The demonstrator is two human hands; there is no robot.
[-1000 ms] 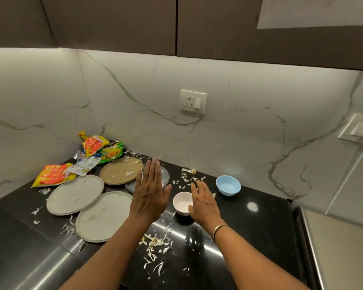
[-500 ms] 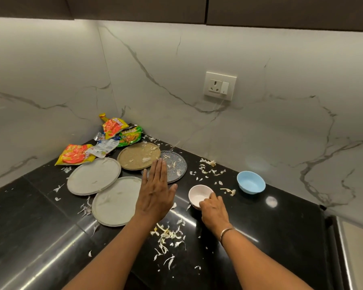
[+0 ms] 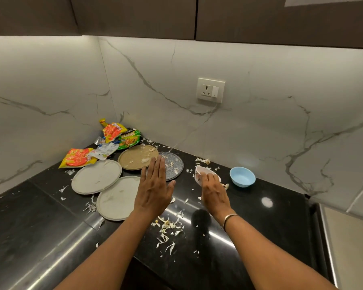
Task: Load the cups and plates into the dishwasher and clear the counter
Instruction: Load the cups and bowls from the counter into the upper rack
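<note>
Fingers (image 3: 203, 178) of our right hand (image 3: 215, 196) pinch the tilted white cup (image 3: 208, 170) by its rim; left hand (image 3: 154, 191) hovers flat above the grey plate (image 3: 115, 197). The blue bowl (image 3: 242, 176) nearby looks empty, we think.

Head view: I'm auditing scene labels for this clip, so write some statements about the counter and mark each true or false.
1. The right hand grips the small white bowl. True.
2. The left hand is curled into a fist. False: its fingers are straight and it holds nothing.
3. The blue bowl sits to the right of the small white bowl. True.
4. The counter carries five plates. False: four lie there.
</note>
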